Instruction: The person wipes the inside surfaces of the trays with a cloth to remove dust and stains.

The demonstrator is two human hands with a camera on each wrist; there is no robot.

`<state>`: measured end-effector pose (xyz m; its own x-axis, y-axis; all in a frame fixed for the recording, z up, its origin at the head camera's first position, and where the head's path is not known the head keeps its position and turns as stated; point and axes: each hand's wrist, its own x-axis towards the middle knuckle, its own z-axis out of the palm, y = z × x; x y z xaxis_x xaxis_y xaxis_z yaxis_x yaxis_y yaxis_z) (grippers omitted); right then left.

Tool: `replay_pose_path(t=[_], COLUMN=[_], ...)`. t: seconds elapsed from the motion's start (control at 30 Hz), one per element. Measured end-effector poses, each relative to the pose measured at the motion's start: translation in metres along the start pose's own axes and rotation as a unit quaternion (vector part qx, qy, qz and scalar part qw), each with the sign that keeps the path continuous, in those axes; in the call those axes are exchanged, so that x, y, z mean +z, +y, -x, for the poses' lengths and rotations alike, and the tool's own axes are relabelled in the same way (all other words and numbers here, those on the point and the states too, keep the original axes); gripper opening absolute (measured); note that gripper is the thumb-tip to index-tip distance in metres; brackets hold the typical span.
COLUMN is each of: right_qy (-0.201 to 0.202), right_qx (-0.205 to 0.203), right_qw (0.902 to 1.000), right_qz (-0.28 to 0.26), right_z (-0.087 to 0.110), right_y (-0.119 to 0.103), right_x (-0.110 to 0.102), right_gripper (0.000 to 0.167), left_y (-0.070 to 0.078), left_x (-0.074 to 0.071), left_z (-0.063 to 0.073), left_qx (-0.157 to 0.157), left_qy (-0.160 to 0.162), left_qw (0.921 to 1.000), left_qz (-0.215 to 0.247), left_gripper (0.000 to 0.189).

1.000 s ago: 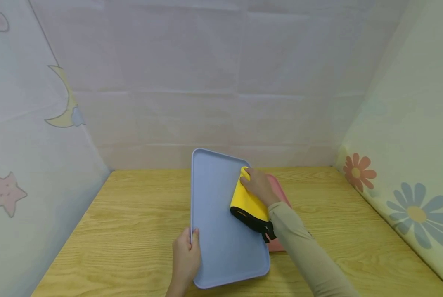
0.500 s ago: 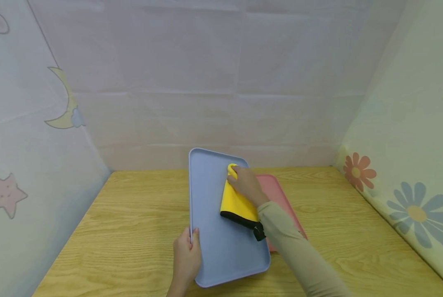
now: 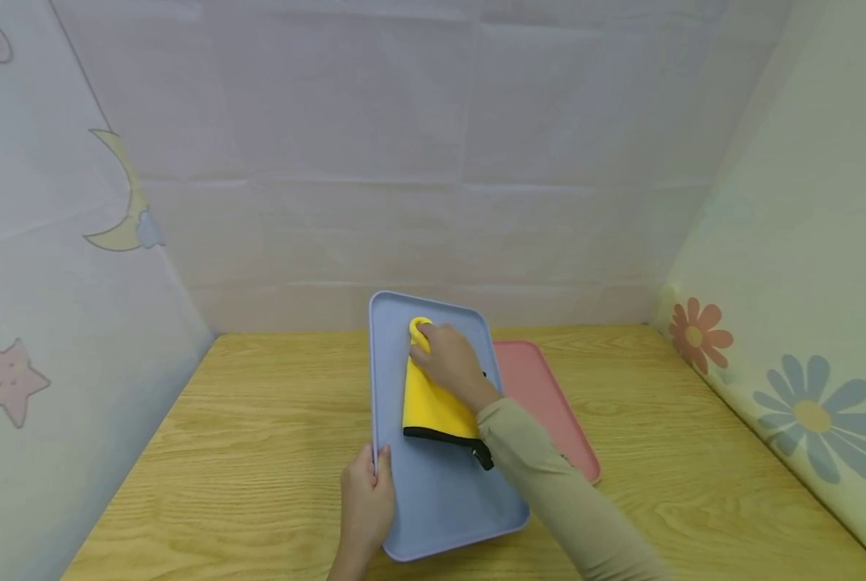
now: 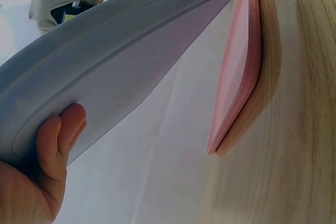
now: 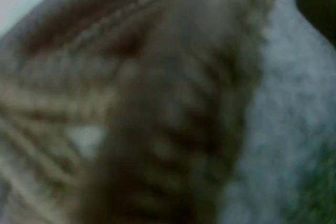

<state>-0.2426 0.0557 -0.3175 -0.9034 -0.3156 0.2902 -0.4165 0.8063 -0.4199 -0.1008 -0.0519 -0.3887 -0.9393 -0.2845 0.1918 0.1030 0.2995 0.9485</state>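
A blue rectangular tray (image 3: pixel 440 500) is held tilted up above the table in the head view. My left hand (image 3: pixel 367 492) grips its left edge, thumb on the inner face; in the left wrist view, fingers (image 4: pixel 71 129) curl against the tray's underside (image 4: pixel 121 77). My right hand (image 3: pixel 450 363) pinches a folded yellow cloth (image 3: pixel 433 407) with black trim against the tray's inner face, around its upper middle. The right wrist view is blurred and mostly filled by sleeve fabric (image 5: pixel 184 103).
A pink tray (image 3: pixel 549 403) lies on the wooden table (image 3: pixel 258 452) behind and right of the blue one, partly covered by it. A pale wall sheet (image 3: pixel 433 202) stands at the back, with printed side panels (image 3: pixel 803 242) at left and right.
My right hand has slid the yellow cloth leftward across the blue tray, from its right edge toward its middle. More of the pink tray shows. The left hand keeps its grip.
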Motion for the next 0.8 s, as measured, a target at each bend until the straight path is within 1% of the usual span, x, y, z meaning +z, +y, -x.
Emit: replay_pose_path(t=[0.2, 0.37, 0.47, 0.6, 0.7, 0.8], right_qy=[0.005, 0.020, 0.026, 0.026, 0.015, 0.006], right_qx=[-0.031, -0.069, -0.084, -0.092, -0.097, -0.102], right_qw=[0.9994, 0.9969, 0.9954, 0.9945, 0.9940, 0.9933], right_qz=[0.018, 0.031, 0.038, 0.043, 0.049, 0.055], right_z=[0.003, 0.006, 0.008, 0.009, 0.011, 0.012], right_y=[-0.018, -0.026, -0.029, -0.033, -0.036, -0.038], right_x=[-0.001, 0.002, 0.003, 0.003, 0.003, 0.003], right_gripper=[0.033, 0.021, 0.018, 0.021, 0.026, 0.027], left_y=[0.001, 0.003, 0.003, 0.003, 0.003, 0.003], left_x=[0.001, 0.000, 0.000, 0.000, 0.001, 0.001], left_z=[0.000, 0.000, 0.000, 0.000, -0.001, -0.002], left_qx=[-0.003, -0.011, -0.015, -0.013, -0.015, -0.016], left_qy=[0.000, -0.006, -0.009, -0.008, -0.013, -0.019], left_qw=[1.0000, 0.9999, 0.9998, 0.9999, 0.9998, 0.9997], left_qz=[0.003, 0.001, 0.000, -0.003, -0.004, -0.002], left_gripper=[0.017, 0.018, 0.019, 0.020, 0.020, 0.020])
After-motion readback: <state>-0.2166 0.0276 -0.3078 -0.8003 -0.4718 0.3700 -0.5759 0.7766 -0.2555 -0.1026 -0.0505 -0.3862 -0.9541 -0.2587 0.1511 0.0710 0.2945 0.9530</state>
